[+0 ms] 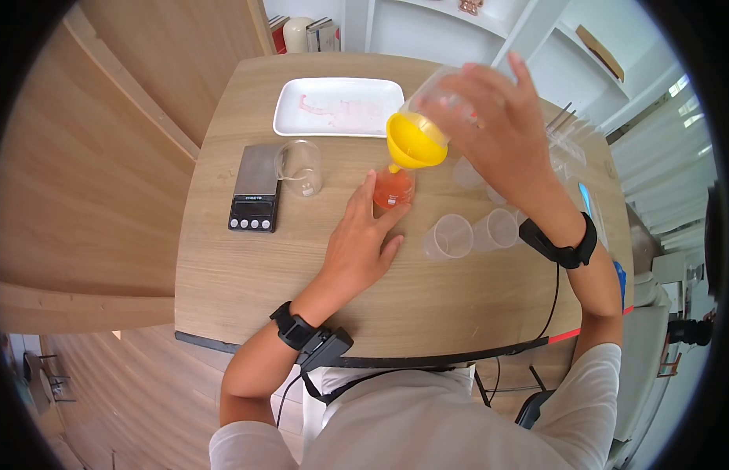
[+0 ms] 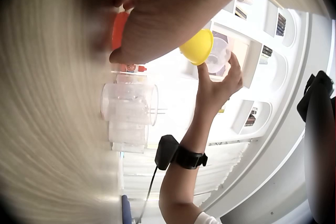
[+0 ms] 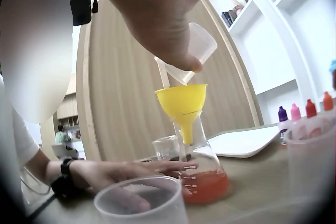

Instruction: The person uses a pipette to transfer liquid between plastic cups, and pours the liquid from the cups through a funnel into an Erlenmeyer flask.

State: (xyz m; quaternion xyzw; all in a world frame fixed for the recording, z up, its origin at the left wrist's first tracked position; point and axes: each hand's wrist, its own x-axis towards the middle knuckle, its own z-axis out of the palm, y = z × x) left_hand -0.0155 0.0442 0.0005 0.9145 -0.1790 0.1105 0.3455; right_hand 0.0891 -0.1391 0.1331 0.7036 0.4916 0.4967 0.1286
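A conical flask [image 3: 203,182] with orange-red liquid at its bottom stands on the table, a yellow funnel [image 1: 415,142] in its neck. My left hand [image 1: 360,235] holds the flask low down, fingers and thumb at its sides. Above the funnel my right hand [image 1: 494,117] grips a clear plastic cup [image 3: 197,48], tilted with its rim over the funnel's mouth. In the left wrist view, my left hand [image 2: 168,19] covers much of the flask, and the red liquid [image 2: 119,29] shows between fingers and thumb.
Left of the flask are a glass beaker [image 1: 302,176] and a digital scale [image 1: 255,192]. A white tray [image 1: 290,125] with pink stains lies behind. Clear plastic cups [image 1: 449,237] stand at the right. Several small colour-capped bottles [image 3: 283,125] stand near the tray.
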